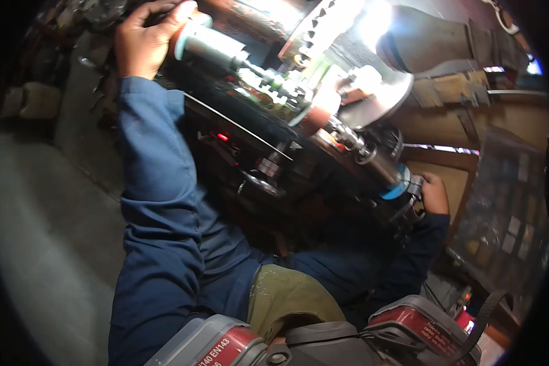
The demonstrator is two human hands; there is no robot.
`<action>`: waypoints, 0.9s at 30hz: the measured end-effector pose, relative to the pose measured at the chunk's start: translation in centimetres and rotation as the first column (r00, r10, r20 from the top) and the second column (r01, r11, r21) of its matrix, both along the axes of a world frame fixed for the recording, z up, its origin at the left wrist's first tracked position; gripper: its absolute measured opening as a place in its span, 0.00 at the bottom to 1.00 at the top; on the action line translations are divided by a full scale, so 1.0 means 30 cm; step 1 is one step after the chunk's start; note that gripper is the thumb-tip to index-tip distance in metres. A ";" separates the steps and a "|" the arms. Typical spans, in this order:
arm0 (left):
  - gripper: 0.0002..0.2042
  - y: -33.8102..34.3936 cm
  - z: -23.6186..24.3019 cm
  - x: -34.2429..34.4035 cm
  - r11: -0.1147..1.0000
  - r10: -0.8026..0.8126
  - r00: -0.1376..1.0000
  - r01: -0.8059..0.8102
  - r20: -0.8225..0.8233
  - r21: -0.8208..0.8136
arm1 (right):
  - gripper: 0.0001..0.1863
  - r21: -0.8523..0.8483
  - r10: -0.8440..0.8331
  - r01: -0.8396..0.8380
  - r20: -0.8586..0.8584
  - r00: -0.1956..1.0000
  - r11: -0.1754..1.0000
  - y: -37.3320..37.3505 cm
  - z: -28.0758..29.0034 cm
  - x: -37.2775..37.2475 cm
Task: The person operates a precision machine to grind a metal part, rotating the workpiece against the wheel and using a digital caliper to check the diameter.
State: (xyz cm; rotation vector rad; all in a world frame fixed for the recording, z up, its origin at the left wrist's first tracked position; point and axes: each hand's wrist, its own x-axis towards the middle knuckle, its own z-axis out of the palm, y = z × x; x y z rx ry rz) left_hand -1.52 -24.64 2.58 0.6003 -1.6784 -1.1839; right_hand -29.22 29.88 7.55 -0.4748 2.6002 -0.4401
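Note:
A machine with a shaft runs slantwise from upper left to lower right in front of me. My left hand (149,39) wraps round the outer end of a pale metal cylinder (210,47) on the left of the shaft. My right hand (434,194) is closed at a metal fitting (415,188), beside a blue ring (398,184) at the right end; some of its fingers are hidden. Between the hands are a reddish-brown round part (319,114), a bright disc (381,100) and a steel cylinder (379,166). Glare washes out the middle.
Below the shaft sits a handwheel (264,183) near a small red light (222,136). A grey duct (427,39) and brown wooden panels (457,116) stand at the right, with a clear plastic sheet (500,213). Grey-and-red filter cartridges (219,344) fill the lower edge.

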 end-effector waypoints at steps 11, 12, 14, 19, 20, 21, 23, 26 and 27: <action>0.10 0.023 0.020 0.007 1.000 0.016 1.000 -0.016 0.014 0.014 | 0.14 -0.098 -0.225 0.211 -0.629 0.744 0.973 -0.090 0.013 0.280; 0.10 0.033 0.030 0.006 1.000 0.028 0.999 -0.028 0.029 -0.003 | 0.15 -0.111 -0.217 0.194 -0.681 0.700 0.975 -0.091 0.003 0.304; 0.09 0.064 0.046 0.005 0.996 0.051 0.999 -0.050 -0.009 0.069 | 0.15 -0.171 -0.260 0.199 -0.727 0.636 0.965 -0.097 -0.029 0.341; 0.09 0.088 0.086 0.006 0.988 0.128 0.990 -0.134 0.066 0.082 | 0.16 -0.172 -0.236 0.163 -0.695 0.679 0.972 -0.087 -0.032 0.339; 0.08 0.088 0.089 0.017 0.991 0.039 0.999 -0.042 0.022 0.129 | 0.16 -0.158 -0.220 0.153 -0.659 0.719 0.975 -0.084 -0.020 0.323; 0.08 0.088 0.087 0.015 0.994 0.058 0.998 -0.059 0.017 0.093 | 0.16 -0.157 -0.222 0.159 -0.624 0.749 0.975 -0.080 -0.009 0.306; 0.08 0.083 0.079 0.010 0.995 0.095 0.996 -0.095 0.006 0.025 | 0.15 -0.100 -0.149 0.111 -0.595 0.790 0.989 -0.073 0.003 0.279; 0.08 0.076 0.066 0.013 0.994 0.108 0.994 -0.108 0.005 0.008 | 0.14 -0.061 -0.124 0.108 -0.479 0.869 0.992 -0.062 0.018 0.229; 0.08 0.079 0.060 0.015 0.991 0.125 0.992 -0.126 -0.020 -0.046 | 0.14 -0.060 -0.137 0.123 -0.432 0.891 0.991 -0.059 0.019 0.210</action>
